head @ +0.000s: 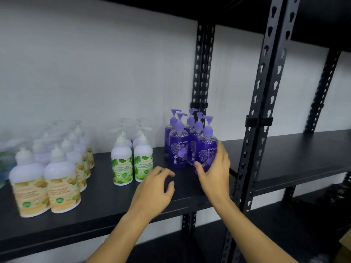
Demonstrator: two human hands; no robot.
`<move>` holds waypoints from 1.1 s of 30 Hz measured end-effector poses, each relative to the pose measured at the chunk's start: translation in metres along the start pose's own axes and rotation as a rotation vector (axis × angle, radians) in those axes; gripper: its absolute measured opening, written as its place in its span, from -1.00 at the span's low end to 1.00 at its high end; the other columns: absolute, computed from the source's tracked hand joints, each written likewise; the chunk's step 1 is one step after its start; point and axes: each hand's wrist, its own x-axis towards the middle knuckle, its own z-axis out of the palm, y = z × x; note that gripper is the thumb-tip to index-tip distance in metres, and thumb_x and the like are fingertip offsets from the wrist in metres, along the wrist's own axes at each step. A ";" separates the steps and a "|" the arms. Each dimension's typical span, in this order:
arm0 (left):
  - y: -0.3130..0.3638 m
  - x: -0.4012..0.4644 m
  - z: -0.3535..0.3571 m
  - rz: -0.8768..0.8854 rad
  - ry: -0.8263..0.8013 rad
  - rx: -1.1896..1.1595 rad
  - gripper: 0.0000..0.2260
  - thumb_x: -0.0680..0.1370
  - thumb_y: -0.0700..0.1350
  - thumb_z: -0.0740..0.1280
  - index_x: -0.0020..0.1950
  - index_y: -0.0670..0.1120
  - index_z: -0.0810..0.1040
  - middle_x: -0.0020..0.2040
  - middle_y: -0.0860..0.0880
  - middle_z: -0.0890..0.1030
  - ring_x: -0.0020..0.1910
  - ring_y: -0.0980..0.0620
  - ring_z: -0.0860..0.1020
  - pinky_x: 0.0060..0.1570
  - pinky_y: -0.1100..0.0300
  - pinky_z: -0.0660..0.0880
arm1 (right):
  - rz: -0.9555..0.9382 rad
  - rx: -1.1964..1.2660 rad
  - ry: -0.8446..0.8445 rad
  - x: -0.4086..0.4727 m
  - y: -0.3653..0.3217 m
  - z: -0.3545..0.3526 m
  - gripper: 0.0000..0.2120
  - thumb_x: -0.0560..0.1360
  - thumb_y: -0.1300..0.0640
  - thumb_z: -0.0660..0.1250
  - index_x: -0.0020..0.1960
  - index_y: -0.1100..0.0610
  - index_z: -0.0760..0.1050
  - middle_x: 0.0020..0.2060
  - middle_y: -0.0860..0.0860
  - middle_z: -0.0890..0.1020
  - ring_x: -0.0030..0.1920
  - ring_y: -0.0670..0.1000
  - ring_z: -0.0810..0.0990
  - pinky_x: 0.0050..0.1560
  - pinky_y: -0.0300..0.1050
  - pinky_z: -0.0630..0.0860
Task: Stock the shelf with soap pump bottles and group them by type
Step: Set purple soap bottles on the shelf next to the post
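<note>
On the black shelf (106, 204) stand three groups of pump bottles. Several white bottles with orange labels (62, 185) are at the left, several white ones with green labels (122, 166) in the middle, and several purple bottles (178, 147) at the right. My right hand (214, 171) grips the front-right purple bottle (208, 147) round its lower body, standing it at the shelf's right end. My left hand (153, 190) hovers over the shelf front with loosely curled fingers, holding nothing.
A black perforated upright post (260, 118) stands just right of the purple group, with another post (201, 73) behind it. A second black shelf (296, 158) continues to the right. More bottles show blurred at the far left edge (5, 160).
</note>
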 end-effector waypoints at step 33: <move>-0.073 -0.060 -0.067 -0.260 0.023 0.353 -0.58 0.56 0.17 0.17 0.31 -0.01 0.46 0.18 0.01 0.46 0.20 0.03 0.40 0.09 0.12 0.45 | 0.016 0.266 -0.480 -0.035 -0.090 0.093 -0.26 0.44 0.24 0.52 0.48 0.01 0.22 0.22 0.03 0.56 0.21 -0.04 0.56 0.16 -0.15 0.53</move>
